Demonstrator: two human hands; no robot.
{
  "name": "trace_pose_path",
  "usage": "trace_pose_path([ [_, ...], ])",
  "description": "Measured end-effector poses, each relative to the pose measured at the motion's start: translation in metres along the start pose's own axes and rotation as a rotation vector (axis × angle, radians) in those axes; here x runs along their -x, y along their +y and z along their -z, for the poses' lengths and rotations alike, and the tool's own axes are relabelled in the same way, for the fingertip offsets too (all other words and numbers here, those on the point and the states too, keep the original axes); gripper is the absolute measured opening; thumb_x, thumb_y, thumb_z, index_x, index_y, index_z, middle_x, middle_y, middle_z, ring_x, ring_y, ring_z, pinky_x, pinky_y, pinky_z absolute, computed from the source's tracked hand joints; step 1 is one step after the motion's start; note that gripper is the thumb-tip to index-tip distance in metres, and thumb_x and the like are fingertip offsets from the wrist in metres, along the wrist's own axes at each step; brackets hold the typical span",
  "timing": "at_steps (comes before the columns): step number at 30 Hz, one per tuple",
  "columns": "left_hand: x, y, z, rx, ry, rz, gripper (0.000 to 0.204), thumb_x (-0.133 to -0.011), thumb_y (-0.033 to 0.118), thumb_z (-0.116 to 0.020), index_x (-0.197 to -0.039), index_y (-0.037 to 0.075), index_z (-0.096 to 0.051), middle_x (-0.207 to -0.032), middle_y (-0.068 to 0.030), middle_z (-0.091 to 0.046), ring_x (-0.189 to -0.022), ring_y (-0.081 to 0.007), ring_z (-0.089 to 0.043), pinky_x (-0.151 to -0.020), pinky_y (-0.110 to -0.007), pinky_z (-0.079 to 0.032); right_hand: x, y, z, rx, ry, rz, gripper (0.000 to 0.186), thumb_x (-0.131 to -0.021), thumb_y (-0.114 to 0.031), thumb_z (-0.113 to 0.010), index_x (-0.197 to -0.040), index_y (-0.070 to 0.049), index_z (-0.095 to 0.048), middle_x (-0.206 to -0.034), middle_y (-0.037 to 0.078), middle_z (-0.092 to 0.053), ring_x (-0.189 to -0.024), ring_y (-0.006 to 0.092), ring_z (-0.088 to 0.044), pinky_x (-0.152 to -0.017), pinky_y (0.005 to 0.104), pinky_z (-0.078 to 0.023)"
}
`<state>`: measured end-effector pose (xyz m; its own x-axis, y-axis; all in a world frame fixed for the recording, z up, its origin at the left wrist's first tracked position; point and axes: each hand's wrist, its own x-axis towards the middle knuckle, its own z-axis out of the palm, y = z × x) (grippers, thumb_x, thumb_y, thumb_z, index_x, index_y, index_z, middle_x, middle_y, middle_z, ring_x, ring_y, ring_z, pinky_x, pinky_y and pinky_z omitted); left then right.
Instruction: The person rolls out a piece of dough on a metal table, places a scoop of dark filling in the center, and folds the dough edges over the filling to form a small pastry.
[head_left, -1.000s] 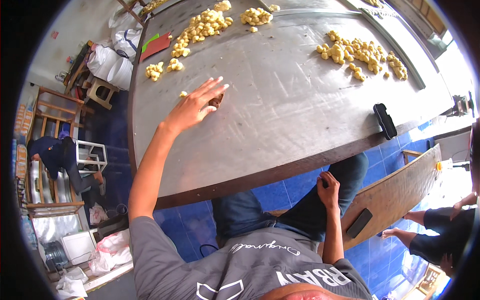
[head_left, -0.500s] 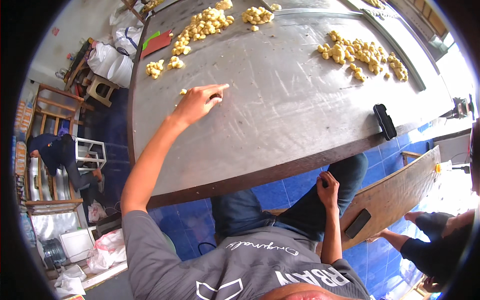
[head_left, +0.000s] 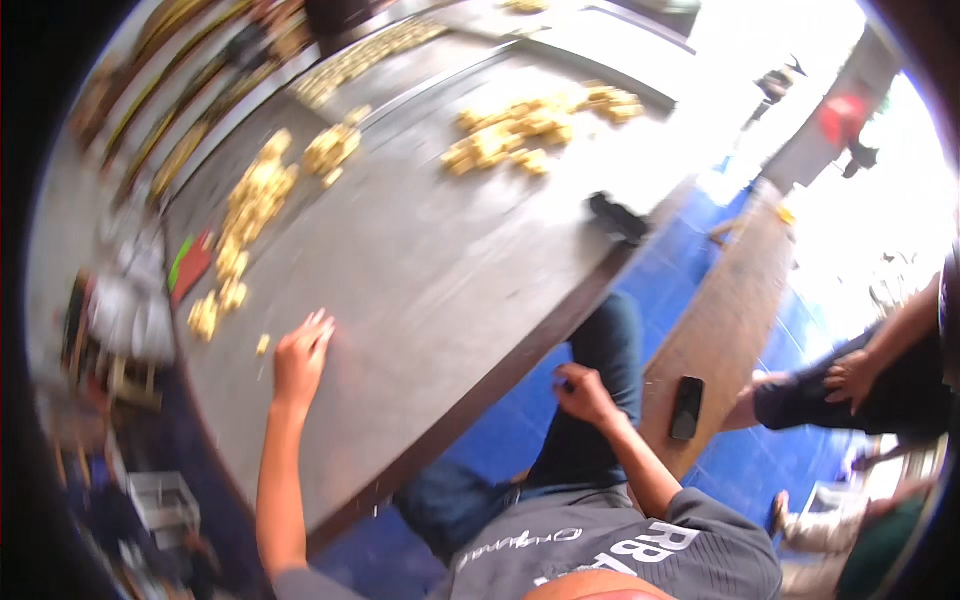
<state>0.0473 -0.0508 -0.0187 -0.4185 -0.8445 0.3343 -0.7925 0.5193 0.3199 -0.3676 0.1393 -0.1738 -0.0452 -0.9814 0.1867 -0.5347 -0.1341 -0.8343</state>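
My left hand (head_left: 303,358) rests on or just over the grey metal tabletop (head_left: 400,300). Its fingers are blurred but point forward, with nothing visible in them. A small yellow dough piece (head_left: 263,345) lies just left of it. Farther off at the left, a long heap of yellow dough pieces (head_left: 255,205) trails toward me, ending in a small cluster (head_left: 204,316). A second, smaller pile (head_left: 331,152) sits beside that heap. My right hand (head_left: 585,393) is on my thigh below the table edge, its fingers curled, with nothing seen in it.
More dough pieces (head_left: 530,125) lie at the far right, near a black object (head_left: 618,218) on the table edge. A red and green flat item (head_left: 192,262) is at the left edge. A phone (head_left: 686,408) lies on a wooden bench (head_left: 720,320); a seated person's hand (head_left: 850,380) is beyond it.
The view has swung toward the right, blurring the picture and showing more of the people there. My left hand stays near the small dough piece, and my right hand stays on my thigh.
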Motion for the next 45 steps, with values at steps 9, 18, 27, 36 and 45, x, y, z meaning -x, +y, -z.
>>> trace_pose_path([
  [9, -0.003, 0.024, -0.007, 0.519, 0.015, 0.301, 0.018, -0.089, 0.006, -0.062, -0.103, -0.004, -0.068, -0.106, -0.0176, -0.069, -0.097, -0.0322, -0.068, -0.087, -0.042, -0.052, 0.015, -0.002, 0.024, -0.074, -0.024, -0.027, 0.010, -0.079, 0.003, -0.062, -0.089, 0.003, -0.061, -0.086, 0.013, -0.063, -0.079, 0.0241, -0.064, -0.073, 0.0326, -0.052],
  [18, 0.010, 0.015, 0.014, -0.228, 0.068, -0.125, 0.027, -0.096, 0.012, -0.049, -0.115, 0.002, -0.066, -0.119, -0.0130, -0.065, -0.120, -0.0338, -0.055, -0.111, -0.046, -0.033, -0.002, -0.050, 0.050, -0.582, 0.132, -0.159, 0.011, -0.086, -0.003, -0.065, -0.094, 0.005, -0.065, -0.088, 0.004, -0.065, -0.085, 0.0106, -0.060, -0.080, 0.0270, -0.050],
  [27, 0.025, 0.008, 0.014, -0.182, -0.126, -0.054, 0.034, -0.099, 0.016, -0.045, -0.127, 0.000, -0.058, -0.132, -0.0140, -0.057, -0.126, -0.0316, -0.050, -0.114, -0.045, -0.028, -0.083, -0.163, 0.072, -0.700, -0.032, 0.150, 0.016, -0.088, 0.004, -0.062, -0.103, 0.006, -0.066, -0.098, 0.010, -0.067, -0.093, 0.0144, -0.064, -0.081, 0.0269, -0.051],
  [36, 0.024, 0.002, 0.006, -0.065, -0.014, -0.034, 0.032, -0.091, 0.011, -0.059, -0.120, 0.000, -0.061, -0.123, -0.0168, -0.061, -0.108, -0.0345, -0.060, -0.091, -0.041, -0.049, -0.212, -0.234, -0.094, -0.521, -0.313, 0.646, 0.014, -0.079, 0.000, -0.063, -0.092, 0.005, -0.060, -0.085, 0.016, -0.063, -0.075, 0.0229, -0.063, -0.070, 0.0338, -0.051],
  [45, 0.040, -0.018, 0.034, 0.168, 0.147, 0.112, 0.051, -0.085, 0.018, -0.070, -0.131, 0.005, -0.052, -0.135, -0.0157, -0.053, -0.123, -0.0327, -0.051, -0.102, -0.041, -0.044, -0.237, -0.234, -0.177, -0.143, -0.384, 0.507, 0.044, -0.086, -0.019, -0.071, -0.120, 0.006, -0.056, -0.117, 0.019, -0.059, -0.115, 0.0305, -0.058, -0.095, 0.0387, -0.047],
])
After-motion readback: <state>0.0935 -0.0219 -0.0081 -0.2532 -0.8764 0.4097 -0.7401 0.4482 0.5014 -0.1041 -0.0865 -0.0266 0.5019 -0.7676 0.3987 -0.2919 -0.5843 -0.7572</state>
